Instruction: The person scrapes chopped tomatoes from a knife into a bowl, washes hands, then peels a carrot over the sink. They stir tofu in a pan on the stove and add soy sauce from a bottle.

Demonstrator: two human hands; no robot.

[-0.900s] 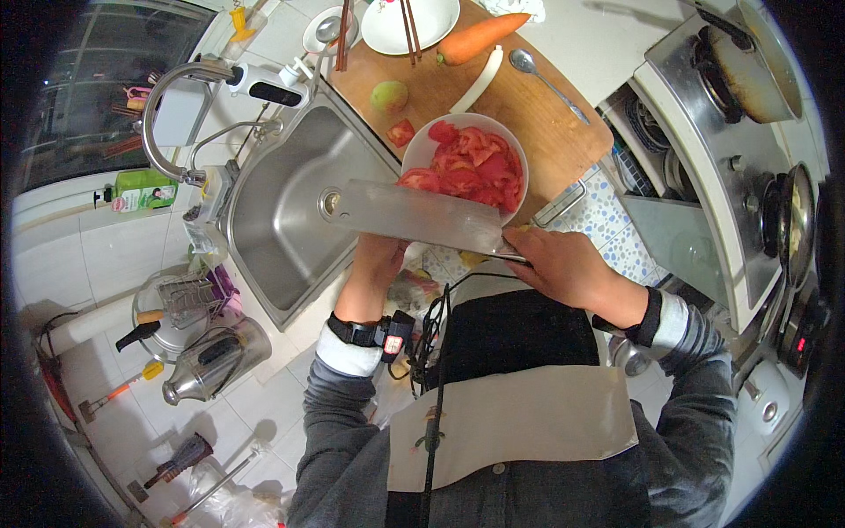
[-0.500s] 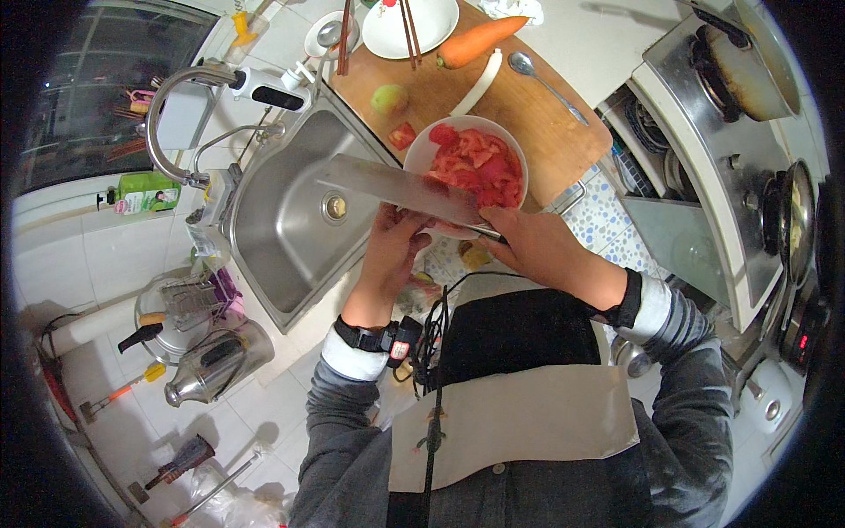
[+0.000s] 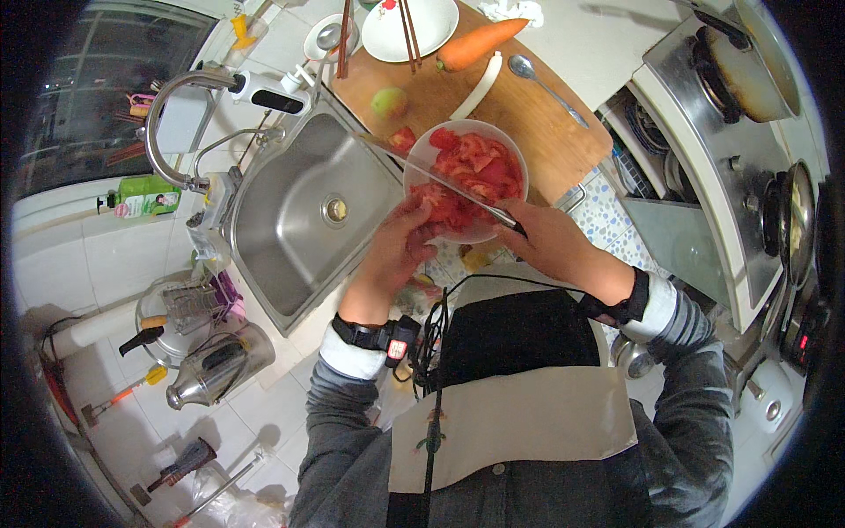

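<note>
My right hand (image 3: 550, 242) is closed round the handle of a kitchen knife (image 3: 449, 180). Its broad blade is turned almost edge-on and slants up to the left across a bowl (image 3: 521, 151) full of cut tomato pieces (image 3: 480, 167). At the bowl's near left side is my left hand (image 3: 393, 246), slightly blurred, thumb and fingers apart and curved, below the blade. Whether its fingertips touch the rim I cannot tell. Beyond the blade's tip, a tomato piece (image 3: 402, 139) lies on the wooden cutting board (image 3: 550, 132).
The board also carries a carrot (image 3: 480, 44), a scallion stalk (image 3: 480, 86), a spoon (image 3: 550, 88), a greenish round vegetable (image 3: 388, 103) and a white bowl (image 3: 387, 40) with chopsticks. A steel sink (image 3: 290, 194) with a faucet is left; a stove (image 3: 748, 158) with pans stands right.
The knife has turned from showing its flat side to nearly edge-on, rising slightly over the bowl. My left hand has come off the blade, its thumb now lifted away from the fingers.
</note>
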